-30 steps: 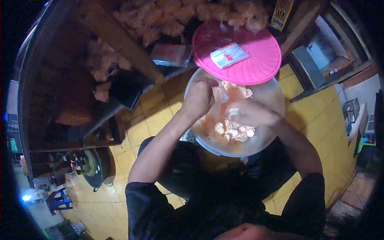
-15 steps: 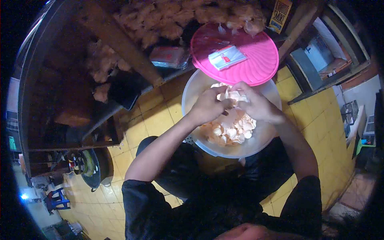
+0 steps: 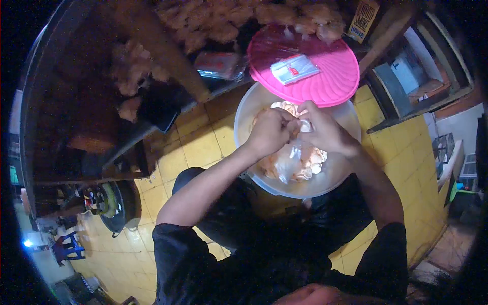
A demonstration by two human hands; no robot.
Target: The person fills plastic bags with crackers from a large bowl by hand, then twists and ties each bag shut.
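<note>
Between my knees stands a translucent plastic tub [image 3: 244, 119] holding many pale, round, thin chips [image 3: 316, 163]. Over its middle, my left hand [image 3: 273, 133] and my right hand [image 3: 328, 131] are close together, fingers bent and pinching. A clear plastic bag [image 3: 288, 163] hangs from them, shiny and blurred, above the chips. My fingers are closed on its upper part; the exact grip is partly hidden. How much the bag contains is hard to make out. A pink lid [image 3: 330, 76] lies over the tub's far rim, bearing a pack of clear bags [image 3: 295, 69].
Many filled bags [image 3: 203, 23] cover the wooden shelf ahead. A stack of packs [image 3: 219, 66] and a dark phone-like slab [image 3: 165, 119] lie near its edge. A yellow label card [image 3: 363, 20] stands at the far right. To the left, a dark basin [image 3: 119, 206] rests on yellow floor tiles [image 3: 193, 142].
My hands have drawn together, and the bag now hangs visibly below them, catching light. The whole view has shifted slightly.
</note>
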